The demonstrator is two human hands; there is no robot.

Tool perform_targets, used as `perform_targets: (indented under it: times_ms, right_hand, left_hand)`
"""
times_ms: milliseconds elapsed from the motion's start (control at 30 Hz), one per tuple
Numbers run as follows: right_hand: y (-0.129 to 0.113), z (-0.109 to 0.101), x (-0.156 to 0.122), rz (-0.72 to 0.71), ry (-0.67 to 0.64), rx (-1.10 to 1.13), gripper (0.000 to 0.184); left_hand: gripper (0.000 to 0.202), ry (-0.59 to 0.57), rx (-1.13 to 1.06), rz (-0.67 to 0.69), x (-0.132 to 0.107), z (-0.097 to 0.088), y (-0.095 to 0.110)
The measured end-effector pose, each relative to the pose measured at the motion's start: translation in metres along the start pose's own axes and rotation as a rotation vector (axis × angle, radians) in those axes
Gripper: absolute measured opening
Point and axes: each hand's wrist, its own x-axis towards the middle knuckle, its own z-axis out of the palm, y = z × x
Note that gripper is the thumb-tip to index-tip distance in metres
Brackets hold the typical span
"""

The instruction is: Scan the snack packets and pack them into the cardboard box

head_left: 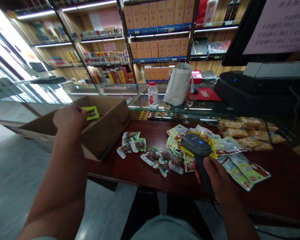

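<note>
My left hand (70, 120) reaches over a brown cardboard box (107, 128), and its fingertips grip the edge of a small yellow-green snack packet (92, 113). My right hand (215, 176) is wrapped around the handle of a black handheld barcode scanner (197, 145), held above the counter. Its blue-lit head points away from me, over a spread of yellow-and-white snack packets (231, 150). Several small clear packets of dark brown food (155, 160) lie to the left of the scanner. Most of the box's inside is hidden from this angle.
The box stands on the left end of a dark red wooden counter (130, 170). Golden snack packets (247, 133) lie at its far right. Behind is a glass display case (102, 89) holding a water bottle and paper bag. A black cash register (262, 86) stands right, with stocked shelves beyond.
</note>
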Motion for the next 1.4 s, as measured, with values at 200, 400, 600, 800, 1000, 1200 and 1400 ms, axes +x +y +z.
perform_targets:
  times_ms: [200, 400, 600, 800, 1000, 1200, 1400]
  right_hand:
    - [0.002, -0.004, 0.001, 0.038, 0.056, 0.046, 0.044]
    - [-0.004, -0.003, -0.003, 0.042, 0.100, 0.087, 0.043]
    - [0.000, -0.004, -0.004, 0.038, 0.109, 0.065, 0.043]
    - [0.005, -0.004, -0.002, 0.040, 0.059, 0.042, 0.046]
    - [0.002, -0.002, -0.002, 0.023, 0.075, 0.015, 0.046]
    - [0.000, 0.002, -0.003, 0.042, 0.062, 0.031, 0.046]
    - [0.004, -0.005, -0.005, 0.076, 0.064, 0.058, 0.046]
  left_hand:
    - [0.036, 0.040, -0.139, 0.400, -0.060, 0.056, 0.031]
    - [0.051, -0.574, -0.334, 0.817, -0.132, 0.135, 0.042]
    - [0.034, -0.432, -0.483, 0.642, -0.110, 0.166, 0.037]
    - [0.030, -0.409, -0.473, 0.640, -0.093, 0.184, 0.042]
    - [0.044, -0.467, -0.373, 0.508, -0.085, 0.174, 0.056]
    - [0.043, -0.578, -0.136, 0.670, -0.087, 0.169, 0.091]
    - [0.042, -0.710, -0.318, 0.882, -0.090, 0.168, 0.092]
